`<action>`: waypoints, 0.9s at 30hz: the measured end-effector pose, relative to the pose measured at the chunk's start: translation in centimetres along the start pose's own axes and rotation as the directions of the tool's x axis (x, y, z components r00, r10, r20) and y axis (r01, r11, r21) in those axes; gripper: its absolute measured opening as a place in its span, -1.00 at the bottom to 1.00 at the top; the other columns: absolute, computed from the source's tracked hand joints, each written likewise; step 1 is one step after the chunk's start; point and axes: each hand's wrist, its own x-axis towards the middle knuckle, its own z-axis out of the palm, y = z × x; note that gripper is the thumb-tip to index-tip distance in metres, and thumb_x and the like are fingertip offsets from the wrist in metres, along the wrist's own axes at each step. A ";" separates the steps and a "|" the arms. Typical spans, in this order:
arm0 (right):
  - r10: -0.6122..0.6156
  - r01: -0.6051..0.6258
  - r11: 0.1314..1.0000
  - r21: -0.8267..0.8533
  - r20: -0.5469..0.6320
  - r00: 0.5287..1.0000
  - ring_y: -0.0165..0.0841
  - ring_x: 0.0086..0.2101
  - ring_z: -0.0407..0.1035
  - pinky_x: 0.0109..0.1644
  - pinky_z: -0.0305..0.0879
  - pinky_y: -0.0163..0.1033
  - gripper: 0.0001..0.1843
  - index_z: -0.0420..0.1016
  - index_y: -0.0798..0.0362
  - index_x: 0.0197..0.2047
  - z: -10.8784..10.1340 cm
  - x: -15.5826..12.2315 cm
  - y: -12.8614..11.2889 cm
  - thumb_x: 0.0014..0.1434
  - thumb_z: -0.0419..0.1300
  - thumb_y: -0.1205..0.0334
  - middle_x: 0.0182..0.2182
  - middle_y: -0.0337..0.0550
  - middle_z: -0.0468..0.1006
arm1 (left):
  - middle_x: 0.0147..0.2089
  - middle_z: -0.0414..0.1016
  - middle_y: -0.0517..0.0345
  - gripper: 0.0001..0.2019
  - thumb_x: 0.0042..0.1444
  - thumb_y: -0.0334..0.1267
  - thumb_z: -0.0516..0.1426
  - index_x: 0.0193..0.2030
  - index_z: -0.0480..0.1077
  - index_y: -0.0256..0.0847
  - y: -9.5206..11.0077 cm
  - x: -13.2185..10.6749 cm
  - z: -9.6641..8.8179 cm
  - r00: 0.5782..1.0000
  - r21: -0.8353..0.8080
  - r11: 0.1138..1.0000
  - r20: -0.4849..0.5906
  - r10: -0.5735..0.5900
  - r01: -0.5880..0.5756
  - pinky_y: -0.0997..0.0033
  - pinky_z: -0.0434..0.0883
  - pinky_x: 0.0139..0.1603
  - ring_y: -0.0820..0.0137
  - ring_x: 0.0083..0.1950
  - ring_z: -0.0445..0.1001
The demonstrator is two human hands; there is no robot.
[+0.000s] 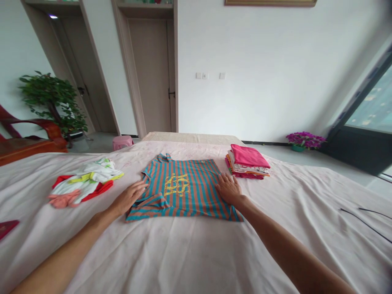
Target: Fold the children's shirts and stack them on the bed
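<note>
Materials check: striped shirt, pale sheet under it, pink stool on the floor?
Striped shirt: matte, soft fabric, probably a light knit; it lies limp with loose folds. Fibre can't be told.
Pale sheet: thin matte cloth, perhaps cotton or a blend, judging by its soft wrinkles.
Pink stool: likely moulded plastic, smooth-looking; uniform colour and rounded edges suggest it.

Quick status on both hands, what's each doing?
Left hand: open, resting at the left edge of the striped shirt, no grip visible.
Right hand: open, palm down on the shirt's right side, holding nothing.
</note>
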 end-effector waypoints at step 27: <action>-0.028 0.032 0.994 0.103 -0.045 0.999 -0.16 0.34 -0.01 0.39 -0.11 0.03 -0.44 0.17 0.00 0.38 0.3 -5.6 0.8 0.41 -0.18 0.03 0.36 -0.15 0.16 | -0.26 0.57 0.05 -0.39 0.25 0.17 -0.23 -0.05 0.45 -0.23 6.3 -3.7 -3.9 0.918 -0.241 0.896 0.235 -0.319 0.373 0.41 0.44 -0.31 0.35 -0.35 0.54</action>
